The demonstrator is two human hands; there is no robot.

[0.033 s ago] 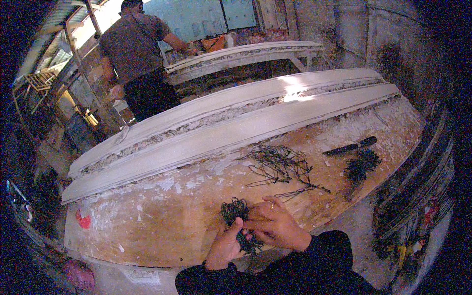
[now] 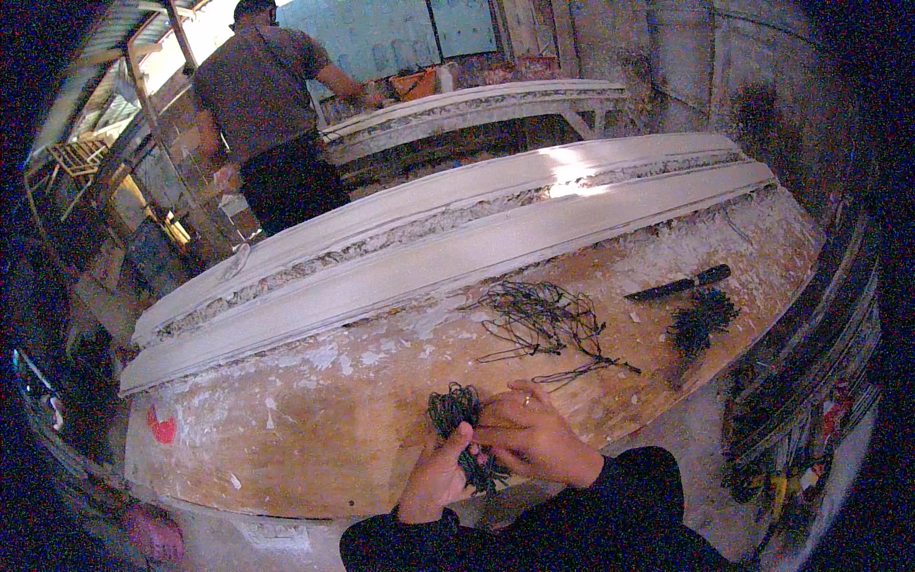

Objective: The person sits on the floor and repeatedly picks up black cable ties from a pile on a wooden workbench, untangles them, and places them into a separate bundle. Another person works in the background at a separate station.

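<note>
A looped bundle of dark cord (image 2: 454, 408) is gripped in my left hand (image 2: 440, 469), the thumb pressed along its side. Loops stick out above the fist, and loose ends hang below. My right hand (image 2: 541, 436) closes its fingers against the middle of the same bundle; what the fingertips pinch there is partly hidden. Beyond my hands, a loose tangle of thin dark cord (image 2: 545, 319) lies on the wooden work surface (image 2: 286, 434). Farther right is a knife (image 2: 679, 284) with a dark handle, and beside it a second dark bundle (image 2: 703, 320).
Two long white moulded strips (image 2: 457, 243) run along the surface's far side, with rough residue between them. A person (image 2: 262, 105) stands beyond, by another long bench (image 2: 477, 107). A red patch (image 2: 161, 425) marks the surface's left end. Clutter (image 2: 801, 467) lies below at right.
</note>
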